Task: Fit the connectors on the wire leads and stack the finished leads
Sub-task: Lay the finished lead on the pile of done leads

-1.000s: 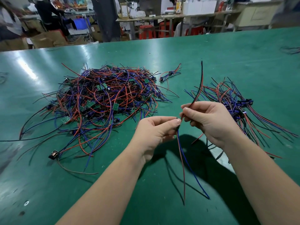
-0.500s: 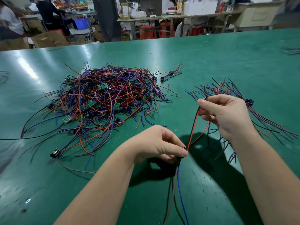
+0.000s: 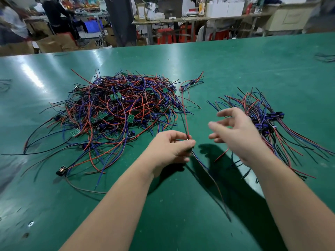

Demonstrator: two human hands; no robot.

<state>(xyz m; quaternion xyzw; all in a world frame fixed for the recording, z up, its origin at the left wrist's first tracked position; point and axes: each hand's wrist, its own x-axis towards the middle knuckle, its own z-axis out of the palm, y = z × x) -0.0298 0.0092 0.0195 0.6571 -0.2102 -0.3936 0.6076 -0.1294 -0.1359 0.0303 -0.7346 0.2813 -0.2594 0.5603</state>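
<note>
Head view, left hand (image 3: 169, 147) pinching a wire lead (image 3: 185, 116) over the green table (image 3: 235, 73), right hand (image 3: 237, 132) blurred, fingers spread, holding nothing.

A glossy green table mat (image 3: 235, 60); thin wire leads (image 3: 116, 107) red, blue and black, flecked with small green circuit boards (image 3: 130, 118)

Green table (image 3: 235, 60) with a big tangled wire heap (image 3: 117, 113), a neater lead stack (image 3: 262, 120), one stray lead (image 3: 190, 83)
</note>
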